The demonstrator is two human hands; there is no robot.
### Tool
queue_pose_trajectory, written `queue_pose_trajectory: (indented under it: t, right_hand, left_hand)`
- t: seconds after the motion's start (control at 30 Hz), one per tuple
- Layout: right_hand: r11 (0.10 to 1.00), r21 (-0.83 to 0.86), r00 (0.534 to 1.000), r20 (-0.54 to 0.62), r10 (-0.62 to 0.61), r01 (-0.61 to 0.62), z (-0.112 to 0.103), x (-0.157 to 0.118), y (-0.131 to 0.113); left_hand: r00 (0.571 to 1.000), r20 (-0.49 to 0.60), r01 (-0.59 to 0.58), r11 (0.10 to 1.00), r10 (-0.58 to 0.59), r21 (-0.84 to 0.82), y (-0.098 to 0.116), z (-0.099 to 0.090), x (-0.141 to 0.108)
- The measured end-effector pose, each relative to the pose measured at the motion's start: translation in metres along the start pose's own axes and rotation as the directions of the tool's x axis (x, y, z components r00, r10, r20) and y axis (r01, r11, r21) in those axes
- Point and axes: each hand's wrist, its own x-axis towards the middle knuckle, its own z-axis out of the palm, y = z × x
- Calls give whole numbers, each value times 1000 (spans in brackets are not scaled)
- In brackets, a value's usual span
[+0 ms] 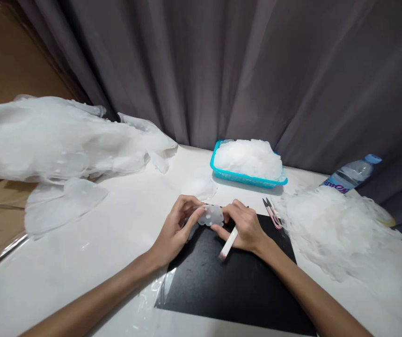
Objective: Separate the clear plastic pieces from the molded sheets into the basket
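Between my two hands is a small translucent white piece of material (212, 215) with pale dots and a scalloped edge. My left hand (184, 220) pinches its left side between thumb and fingers. My right hand (243, 225) is closed around a slim tool with a white handle (229, 243); the handle's end sticks out below the palm, and its working end is hidden. Thumb and index finger of that hand are at the piece's right edge. Both hands are above the far part of a black mat (229, 285).
Sheer white dotted material is heaped at the left (53, 140), with another pile at the right (341, 229). Behind the mat stands a blue basket (248, 179) full of white pieces. Pink-handled thread snips (274, 216) lie beside a water bottle (350, 175). A grey curtain (201, 70) hangs behind.
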Motion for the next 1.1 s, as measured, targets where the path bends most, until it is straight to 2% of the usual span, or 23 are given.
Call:
queue_pose_trajectory:
  t: [0.1, 0.17, 0.3, 0.47, 0.57, 0.9, 1.0, 1.1]
  right_hand:
    - [999, -45, 999, -16, -28, 27, 3, 0, 1]
    - [998, -46, 999, -26, -46, 44, 3, 0, 1]
    - [987, -40, 988, -7, -157, 156, 1, 0, -2]
    - [995, -25, 994, -41, -101, 100, -2, 1, -7]
    - [997, -12, 995, -61, -82, 81, -1, 1, -7]
    - [1000, -21, 995, -95, -15, 13, 0, 1, -3]
    - [1000, 3, 996, -93, 16, -16, 0, 1, -3]
    - [998, 36, 998, -41, 52, -51, -1, 2, -3]
  left_hand:
    - [998, 64, -18, 1000, 18, -13, -1, -1, -1]
    - [991, 125, -46, 997, 39, 59, 0, -1, -1]
    - [981, 195, -71, 970, 25, 233, 4, -1, -1]
    - [991, 125, -87, 958, 55, 272, 6, -3, 0]
    - [987, 128, -125, 955, 93, 268, 4, -4, 0]
    - [989, 55, -149, 958, 139, 245, 4, -3, 0]
    - [992, 11, -122, 972, 122, 200, 2, -2, 2]
    - [997, -66, -23, 994, 30, 106, 3, -1, 3]
